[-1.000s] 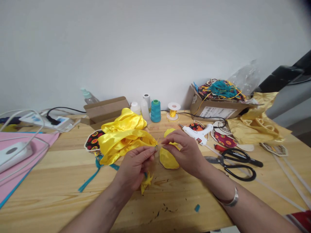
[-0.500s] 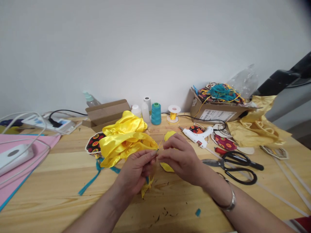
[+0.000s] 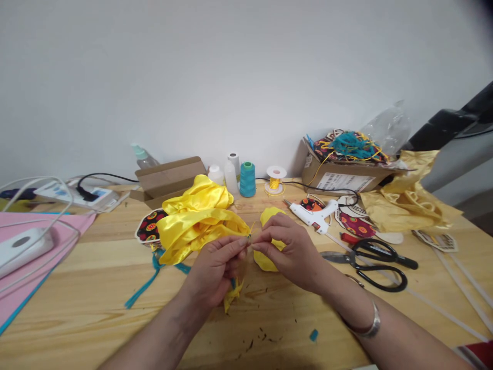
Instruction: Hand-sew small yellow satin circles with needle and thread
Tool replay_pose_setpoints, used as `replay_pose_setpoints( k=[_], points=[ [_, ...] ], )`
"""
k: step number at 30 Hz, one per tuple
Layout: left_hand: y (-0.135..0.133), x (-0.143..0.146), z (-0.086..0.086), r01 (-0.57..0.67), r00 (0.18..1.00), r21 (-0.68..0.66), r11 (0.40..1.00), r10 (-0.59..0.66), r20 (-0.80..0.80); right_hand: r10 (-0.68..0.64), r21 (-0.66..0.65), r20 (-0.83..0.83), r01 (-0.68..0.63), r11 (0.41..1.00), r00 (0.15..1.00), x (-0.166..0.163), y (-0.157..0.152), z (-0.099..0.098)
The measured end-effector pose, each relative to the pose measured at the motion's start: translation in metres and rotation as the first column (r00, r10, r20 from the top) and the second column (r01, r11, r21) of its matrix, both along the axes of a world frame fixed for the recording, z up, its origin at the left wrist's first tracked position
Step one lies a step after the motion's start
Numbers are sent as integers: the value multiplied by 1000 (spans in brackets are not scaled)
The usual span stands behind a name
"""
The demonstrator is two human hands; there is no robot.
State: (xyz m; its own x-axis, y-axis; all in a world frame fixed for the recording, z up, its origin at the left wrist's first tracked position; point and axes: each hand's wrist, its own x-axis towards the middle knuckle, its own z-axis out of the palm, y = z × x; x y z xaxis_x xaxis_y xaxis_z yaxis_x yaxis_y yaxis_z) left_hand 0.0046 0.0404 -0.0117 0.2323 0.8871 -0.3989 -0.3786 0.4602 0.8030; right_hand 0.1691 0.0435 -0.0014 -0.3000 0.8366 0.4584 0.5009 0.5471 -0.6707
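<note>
My left hand pinches the gathered, tied end of a shiny yellow satin cloth between thumb and fingertips. Close against it, the fingertips of my right hand are pinched together at the same small knot; what they hold is too fine to make out. A thin yellow cord end sticks up from the knot. Below my left hand hangs a ragged yellow scrap. Behind my right hand lies a flat yellow piece, partly hidden. A dark flowered patch with a teal tassel lies left of the cloth.
To the right lie black-handled scissors and a white glue gun. At the back stand a teal thread cone, a yellow cord spool, an open cardboard box and a filled box. A power strip sits left.
My right hand has turned slightly, its fingertips now pinched together beside the knot. My left hand and the yellow cloth have barely moved.
</note>
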Motion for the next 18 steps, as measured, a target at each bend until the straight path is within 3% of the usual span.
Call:
replay_pose_setpoints(
  k=[9,18],
  points=[
    [-3,4,3,-56,992,68,996,63,-106,-38,94,130,26,995,991,1,-2,1],
    [-4,4,-1,-23,987,122,992,42,-157,-91,174,348,31,984,933,2,-5,3]
  ],
)
